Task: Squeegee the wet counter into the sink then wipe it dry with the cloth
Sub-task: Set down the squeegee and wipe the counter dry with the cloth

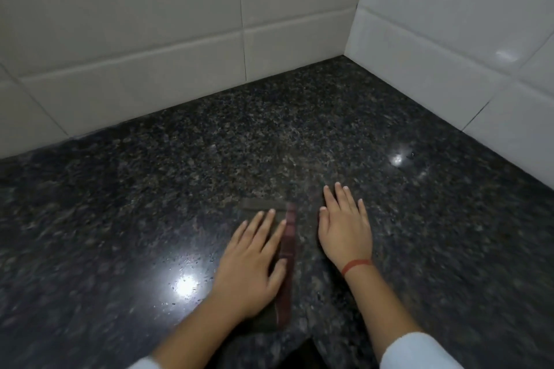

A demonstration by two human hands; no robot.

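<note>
On counter [299, 129]: left hand [254, 263] flat on cloth [288, 240], right hand [344, 228] beside.

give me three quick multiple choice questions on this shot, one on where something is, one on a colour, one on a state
1. Where does the cloth lie?
A. hung on the tiled wall
B. draped over a tap
C. on the granite counter, under the left hand

2. What colour is the band on the right wrist?
A. blue
B. red
C. green

3. How are the fingers of the right hand?
A. straight and spread flat
B. curled into a fist
C. pinching a squeegee

Answers:
1 C, the left palm rests on the dark cloth near the front of the granite counter.
2 B, a thin red band circles the wrist.
3 A, its straight fingers lie spread just to the right of the cloth.
</note>
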